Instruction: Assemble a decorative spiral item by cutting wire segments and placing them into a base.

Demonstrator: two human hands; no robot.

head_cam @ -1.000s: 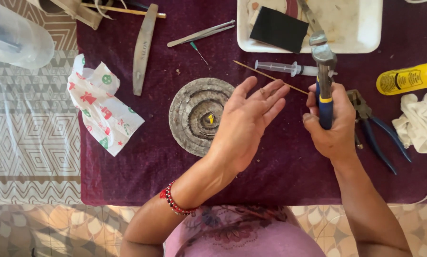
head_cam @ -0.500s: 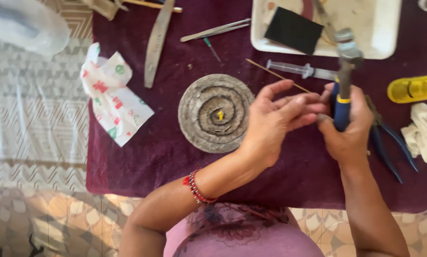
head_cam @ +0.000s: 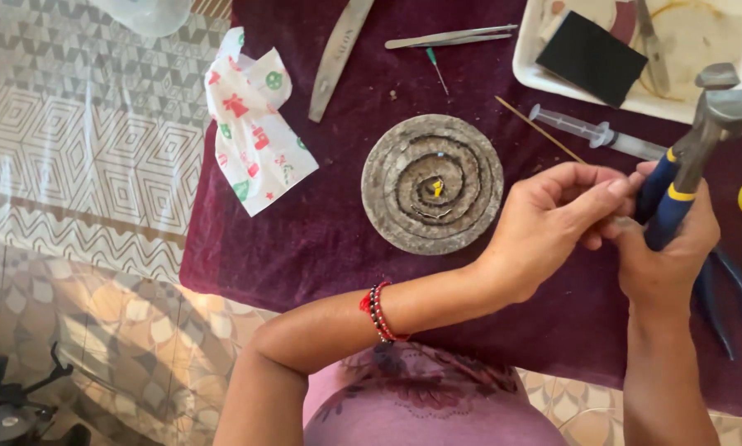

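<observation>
Fingers (head_cam: 602,194) of the left hand (head_cam: 553,227) are pinching together beside the nippers (head_cam: 689,161), apparently steadying something too small to make out; right hand (head_cam: 664,260) is gripping the blue handles, steel head pointing toward upper right; coiled round pad (head_cam: 431,183) is lying at frame centre on the maroon cloth (head_cam: 305,239), syringe (head_cam: 594,132) just above.

2 hands (head_cam: 553,223), 2 pliers (head_cam: 693,149), 1 syringe (head_cam: 594,132).
</observation>
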